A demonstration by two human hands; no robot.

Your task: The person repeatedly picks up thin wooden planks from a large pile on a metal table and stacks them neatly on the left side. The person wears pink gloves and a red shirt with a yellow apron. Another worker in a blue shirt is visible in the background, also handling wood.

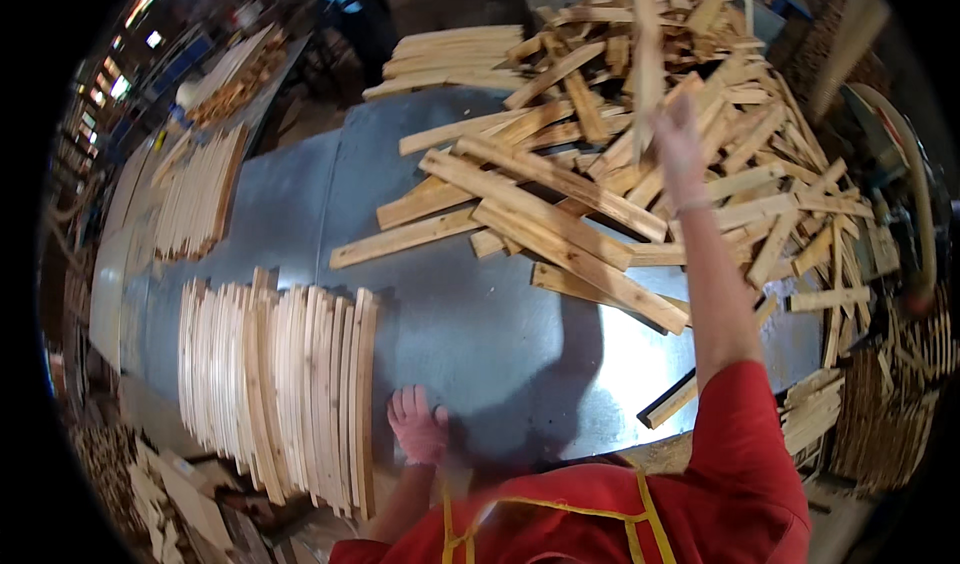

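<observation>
Right hand closed round wooden slat (blurred); left hand spread, empty, on grey tabletop beside slat row.

The desk had a smooth, shiny grey top with a seam running across it beyond the row of boards. The row's pale boards lay side by side. Beyond the row and a little to its left sat a smaller bundle of boards, also lined up. To the right of the row and farther back, a loose heap of boards crisscrossed at many angles. One short piece of wood lay well to the row's right; nearer the row, a dark shadow fell across bare desk.
</observation>
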